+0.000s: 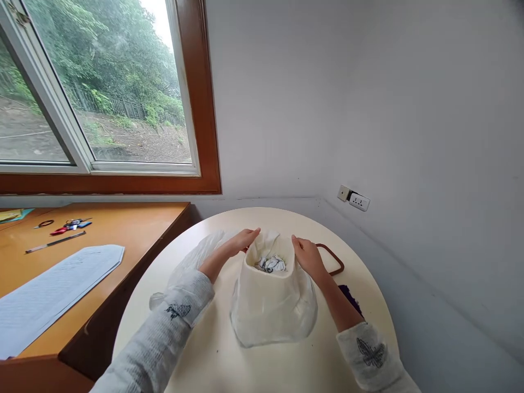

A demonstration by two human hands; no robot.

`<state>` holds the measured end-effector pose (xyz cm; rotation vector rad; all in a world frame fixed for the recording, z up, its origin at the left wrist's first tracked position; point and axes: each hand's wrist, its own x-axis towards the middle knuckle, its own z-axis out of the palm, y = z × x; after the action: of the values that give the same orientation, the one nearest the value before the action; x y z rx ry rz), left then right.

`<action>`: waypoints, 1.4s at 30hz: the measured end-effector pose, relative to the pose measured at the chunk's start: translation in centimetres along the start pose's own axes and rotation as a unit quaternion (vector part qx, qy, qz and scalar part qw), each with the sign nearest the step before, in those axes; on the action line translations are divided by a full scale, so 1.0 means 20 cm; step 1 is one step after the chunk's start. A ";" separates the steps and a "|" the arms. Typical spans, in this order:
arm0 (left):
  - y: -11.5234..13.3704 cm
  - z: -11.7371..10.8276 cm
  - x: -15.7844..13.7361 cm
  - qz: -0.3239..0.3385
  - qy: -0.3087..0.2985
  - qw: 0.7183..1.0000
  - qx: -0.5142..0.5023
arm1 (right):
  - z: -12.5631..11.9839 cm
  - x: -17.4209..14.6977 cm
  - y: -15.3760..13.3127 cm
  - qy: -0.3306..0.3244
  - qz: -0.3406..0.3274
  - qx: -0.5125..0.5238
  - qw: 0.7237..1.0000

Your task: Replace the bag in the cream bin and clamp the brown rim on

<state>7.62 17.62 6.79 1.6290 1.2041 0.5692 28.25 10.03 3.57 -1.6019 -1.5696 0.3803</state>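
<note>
The cream container stands near the middle of the round counter, its mouth turned upward and partly toward the wearer. A clear plastic liner hangs around its outside and spreads loosely at the base, toward six o'clock. Inside the mouth lies a crumpled white wad with dark markings.

The person's left hand is at ten o'clock of the mouth, its grip narrow, thumb and fingers pinched on the edge. The right hand is at two o'clock, also closed on the edge; whether either grip takes in the liner alone or the container wall too cannot be told.

At three o'clock of the mouth, just past the right hand, lies a dark red frame; below it, partly hidden by the right forearm, is a dark purple item. Loose clear film lies at nine o'clock, behind the left forearm.

The step in hand looks like working the liner around the mouth. The next move seems to call for an even pull from both sides, without tipping the container or snagging the thin plastic.
</note>
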 end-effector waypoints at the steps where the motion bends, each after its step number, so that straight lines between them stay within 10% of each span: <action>1: -0.01 0.01 0.01 0.008 0.010 1.000 -0.004 | 0.00 0.00 0.00 0.002 -0.003 0.000 1.000; 22: -0.17 -0.07 -0.15 0.067 0.103 0.992 0.025 | -0.01 0.00 0.09 0.031 -0.019 0.053 0.998; 29: 0.00 -0.07 -0.17 0.176 0.166 0.965 0.103 | -0.06 0.04 0.00 0.062 -0.063 0.038 0.995; 34: 0.08 0.05 -0.12 0.221 0.049 0.962 0.154 | -0.04 0.09 -0.13 -0.115 -0.171 0.061 0.977; 42: 0.01 0.10 -0.05 0.146 0.033 0.974 0.169 | 0.02 0.19 -0.06 -0.233 -0.083 -0.010 0.969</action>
<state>8.91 15.87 6.25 2.1140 1.1634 0.6299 27.75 13.65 5.45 -1.4463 -2.0486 0.6873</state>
